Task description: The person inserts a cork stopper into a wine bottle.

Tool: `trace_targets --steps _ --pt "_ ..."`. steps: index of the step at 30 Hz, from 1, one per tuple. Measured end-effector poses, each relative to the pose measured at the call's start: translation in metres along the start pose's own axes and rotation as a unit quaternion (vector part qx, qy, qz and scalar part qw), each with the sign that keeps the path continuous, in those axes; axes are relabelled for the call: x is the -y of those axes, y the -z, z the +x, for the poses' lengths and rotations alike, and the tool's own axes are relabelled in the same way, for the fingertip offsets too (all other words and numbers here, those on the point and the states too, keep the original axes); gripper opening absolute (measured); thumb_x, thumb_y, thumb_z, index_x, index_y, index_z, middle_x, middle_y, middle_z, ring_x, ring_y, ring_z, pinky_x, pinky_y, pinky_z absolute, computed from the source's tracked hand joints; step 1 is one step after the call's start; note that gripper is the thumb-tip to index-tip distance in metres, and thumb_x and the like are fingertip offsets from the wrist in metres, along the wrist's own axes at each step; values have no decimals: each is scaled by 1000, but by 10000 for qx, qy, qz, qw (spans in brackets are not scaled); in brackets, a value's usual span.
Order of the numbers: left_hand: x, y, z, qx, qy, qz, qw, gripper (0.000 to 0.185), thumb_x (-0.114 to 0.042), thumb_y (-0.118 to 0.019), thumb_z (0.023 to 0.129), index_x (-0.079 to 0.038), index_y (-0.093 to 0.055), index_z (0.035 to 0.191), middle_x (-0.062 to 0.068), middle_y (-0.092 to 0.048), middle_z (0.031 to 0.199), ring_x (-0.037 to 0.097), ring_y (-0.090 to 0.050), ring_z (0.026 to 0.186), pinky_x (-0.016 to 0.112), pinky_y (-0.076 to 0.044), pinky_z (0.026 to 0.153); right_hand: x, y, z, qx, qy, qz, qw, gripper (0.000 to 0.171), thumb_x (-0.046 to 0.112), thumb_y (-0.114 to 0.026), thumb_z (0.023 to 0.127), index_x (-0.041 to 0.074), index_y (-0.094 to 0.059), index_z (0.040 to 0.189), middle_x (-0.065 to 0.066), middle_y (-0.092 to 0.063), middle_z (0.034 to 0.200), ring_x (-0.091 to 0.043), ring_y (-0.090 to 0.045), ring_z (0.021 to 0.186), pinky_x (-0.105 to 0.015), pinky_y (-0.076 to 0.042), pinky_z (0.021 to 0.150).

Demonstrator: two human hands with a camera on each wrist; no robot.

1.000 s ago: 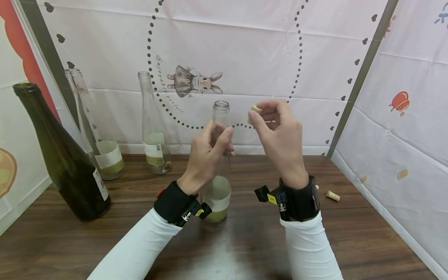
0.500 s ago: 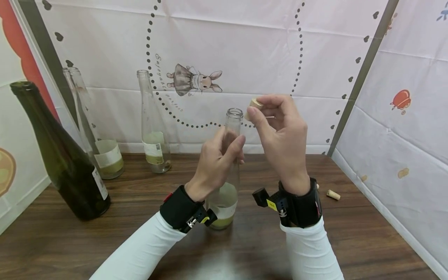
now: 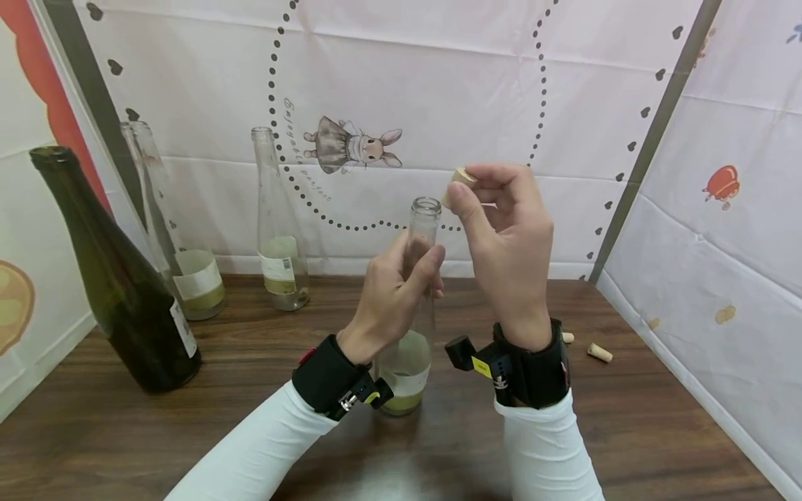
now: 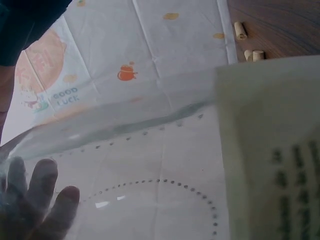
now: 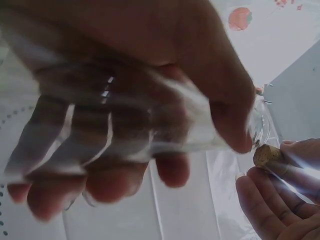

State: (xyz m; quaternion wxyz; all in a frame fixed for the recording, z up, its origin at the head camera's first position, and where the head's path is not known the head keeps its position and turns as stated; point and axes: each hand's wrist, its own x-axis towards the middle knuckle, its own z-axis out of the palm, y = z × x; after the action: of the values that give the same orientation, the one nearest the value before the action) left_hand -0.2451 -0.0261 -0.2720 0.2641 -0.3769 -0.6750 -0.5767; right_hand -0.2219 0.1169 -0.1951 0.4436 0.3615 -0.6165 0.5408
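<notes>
My left hand (image 3: pixel 393 292) grips the neck of a clear glass bottle (image 3: pixel 407 362), which stands tilted a little to the right over the wooden table. Its open mouth shows above the fingers. Just right of that mouth, my right hand (image 3: pixel 510 243) pinches a cork (image 3: pixel 462 177) between thumb and fingers. The right wrist view shows the cork (image 5: pixel 267 157) close by the bottle's rim, with the left hand (image 5: pixel 165 100) wrapped round the glass. Through the glass in the left wrist view, fingers of the left hand (image 4: pixel 42 195) show beside the bottle's pale label (image 4: pixel 270 150).
At left stands a dark green bottle (image 3: pixel 125 292). Two clear bottles, one at the far left (image 3: pixel 197 278) and another (image 3: pixel 280 257) by the back wall, stand behind it. Loose corks (image 3: pixel 599 353) lie at right on the table (image 3: pixel 639 431). Printed cloth walls (image 3: pixel 476 83) enclose the table.
The left hand has moved the bottle to the right, towards the cork. My right hand has risen slightly, still pinching the cork. The other bottles stay in place.
</notes>
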Motion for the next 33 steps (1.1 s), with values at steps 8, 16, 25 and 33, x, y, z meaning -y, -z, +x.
trace_targets --steps 8,16,25,33 --pt "1 0 -1 12 129 17 9999 68 -71 -43 105 -5 -57 106 1 -64 74 14 -65 64 34 -52 57 3 -8 2 -59 -261 279 9993 21 -4 -71 100 -10 -63 118 -14 -68 104 -24 -70 92 -39 -60 88" --pt "-1 0 -2 24 173 42 9998 70 -73 -42 104 -5 -57 109 1 -64 75 14 -65 64 34 -52 57 4 -11 2 -41 -179 281 9994 22 -3 -70 100 -11 -63 120 -14 -69 104 -26 -71 92 -38 -60 88" --pt "3 -3 -5 -19 28 -87 10000 64 -68 -43 107 -6 -55 106 3 -64 73 15 -65 63 33 -51 55 2 -16 0 100 -98 319 9994 23 -6 -71 98 -10 -63 119 -16 -68 105 -22 -71 93 -36 -60 87" --pt "2 -1 -3 -12 77 -92 9999 67 -70 -42 106 -4 -55 110 2 -64 74 13 -65 63 33 -51 55 2 -15 3 239 -35 117 9996 24 -4 -72 99 -11 -64 120 -14 -68 108 -23 -70 95 -36 -61 87"
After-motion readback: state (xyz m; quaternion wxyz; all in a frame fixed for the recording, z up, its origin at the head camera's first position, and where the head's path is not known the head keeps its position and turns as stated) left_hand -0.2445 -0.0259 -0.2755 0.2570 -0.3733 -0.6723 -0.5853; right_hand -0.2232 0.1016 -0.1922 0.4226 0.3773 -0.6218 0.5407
